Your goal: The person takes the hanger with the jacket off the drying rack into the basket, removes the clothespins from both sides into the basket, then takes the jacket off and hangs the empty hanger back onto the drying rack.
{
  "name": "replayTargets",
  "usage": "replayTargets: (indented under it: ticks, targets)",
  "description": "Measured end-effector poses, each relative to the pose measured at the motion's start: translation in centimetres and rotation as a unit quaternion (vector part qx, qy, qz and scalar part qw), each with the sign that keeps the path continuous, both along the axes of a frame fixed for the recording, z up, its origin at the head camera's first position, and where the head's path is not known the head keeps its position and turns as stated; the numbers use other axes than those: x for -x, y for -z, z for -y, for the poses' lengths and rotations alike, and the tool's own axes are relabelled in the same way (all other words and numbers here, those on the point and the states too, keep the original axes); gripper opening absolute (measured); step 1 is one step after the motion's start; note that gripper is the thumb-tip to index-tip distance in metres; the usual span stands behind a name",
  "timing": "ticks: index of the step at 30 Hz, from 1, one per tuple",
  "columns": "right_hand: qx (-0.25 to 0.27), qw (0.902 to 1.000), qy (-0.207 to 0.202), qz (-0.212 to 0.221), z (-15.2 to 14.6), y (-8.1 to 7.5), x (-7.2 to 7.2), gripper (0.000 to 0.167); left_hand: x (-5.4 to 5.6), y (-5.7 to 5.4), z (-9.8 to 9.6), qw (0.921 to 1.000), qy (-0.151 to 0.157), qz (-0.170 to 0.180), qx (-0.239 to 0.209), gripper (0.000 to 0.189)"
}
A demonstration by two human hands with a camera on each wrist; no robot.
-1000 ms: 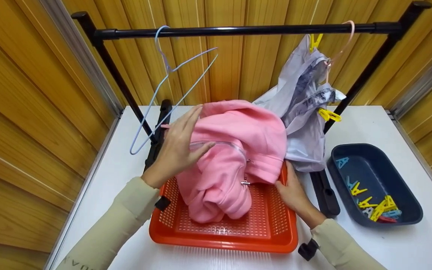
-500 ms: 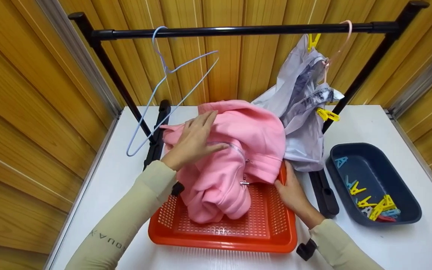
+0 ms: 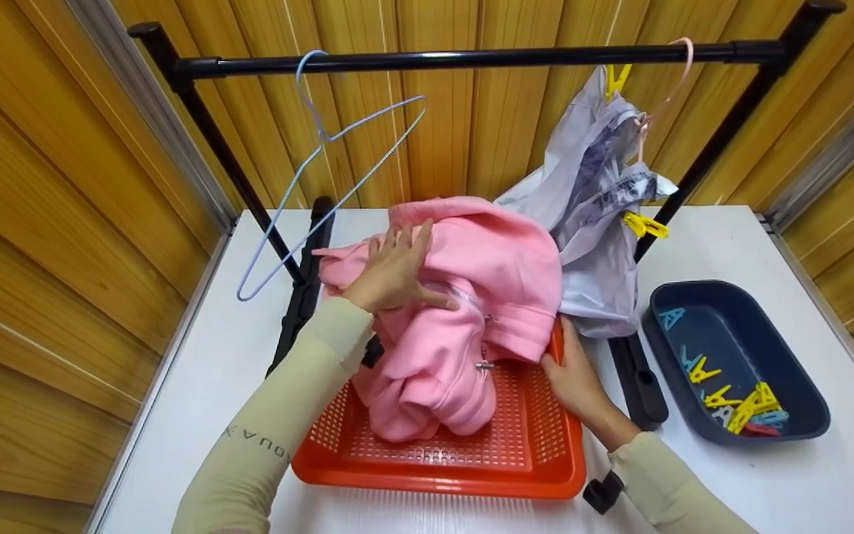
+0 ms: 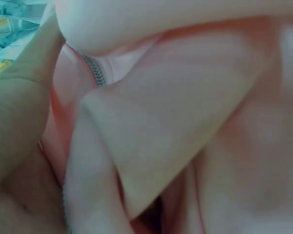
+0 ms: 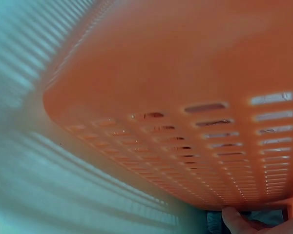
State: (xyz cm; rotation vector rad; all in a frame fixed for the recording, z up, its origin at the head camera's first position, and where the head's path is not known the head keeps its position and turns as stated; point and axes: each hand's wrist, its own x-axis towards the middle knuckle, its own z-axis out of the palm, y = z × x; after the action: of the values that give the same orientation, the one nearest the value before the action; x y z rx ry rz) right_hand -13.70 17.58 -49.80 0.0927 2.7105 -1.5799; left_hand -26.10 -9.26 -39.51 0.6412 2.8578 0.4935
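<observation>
A pink zip-up jacket point(image 3: 497, 256) lies bunched in the red plastic basket point(image 3: 438, 486) and spills over its far side in the head view. My left hand point(image 3: 397, 271) rests on the jacket with fingers spread, near its zipper point(image 4: 95, 70). Close-up pink folds fill most of the left wrist view. At the basket's right side, my right hand point(image 3: 579, 378) grips the rim with the thumb on the inner side. The right wrist view shows the slotted basket wall point(image 5: 166, 63) with fingertips point(image 5: 234, 222) at its lower edge.
A black rail point(image 3: 471, 58) spans the back, carrying a bare blue hanger point(image 3: 323, 141) and a pink hanger point(image 3: 683, 81). Grey clothing point(image 3: 597, 245) hangs there with yellow clothespins point(image 3: 646, 225). A dark tub point(image 3: 738, 297) of clothespins stands at right on the white table point(image 3: 827, 489).
My left hand has moved right and down from the jacket's left edge onto its middle, flattening against the cloth. The right hand keeps its grip on the basket rim.
</observation>
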Motion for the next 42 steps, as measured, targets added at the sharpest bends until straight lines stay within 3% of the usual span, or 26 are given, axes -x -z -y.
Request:
replayTargets:
  ticks: [5, 15, 19, 24, 29, 32, 38, 42]
  targets:
    - [-0.012, 0.9999, 0.003, -0.005, 0.1, 0.0, -0.1, 0.071, 0.3, 0.3, -0.7, 0.9994, -0.011, 0.019, 0.025, 0.137]
    - [-0.021, 0.9998, 0.004, -0.003, 0.3, -0.2, -0.2, 0.071, 0.5, 2.0, -0.8, 0.9982, 0.004, -0.052, 0.031, 0.121]
    - [-0.027, 0.9996, 0.007, -0.007, 0.3, -0.1, -0.2, 0.07, 0.3, 2.4, -0.8, 0.998, 0.012, -0.06, 0.018, 0.112]
    - [-0.05, 0.998, 0.018, -0.033, 0.5, 0.0, -0.1, 0.069, -0.1, 3.0, -1.2, 0.9984, 0.009, -0.052, -0.02, 0.087]
    - [-0.062, 0.9953, 0.025, -0.07, 0.7, 0.0, 0.1, 0.068, -0.5, 3.7, -1.7, 0.9951, 0.032, -0.086, -0.039, 0.044]
    - [-0.065, 0.9944, 0.029, -0.078, 0.7, 0.1, 0.3, 0.064, -0.6, 3.9, -1.9, 0.9935, 0.051, -0.094, -0.04, 0.032]
    - [-0.07, 0.9923, 0.042, -0.094, 0.7, 0.2, 0.3, 0.059, -1.2, 3.8, -2.1, 0.9933, 0.084, -0.039, -0.07, 0.029]
    - [-0.076, 0.9914, 0.067, -0.083, 0.8, 0.1, 0.0, 0.041, -3.3, 5.0, -1.9, 0.9862, 0.12, 0.028, -0.111, 0.036]
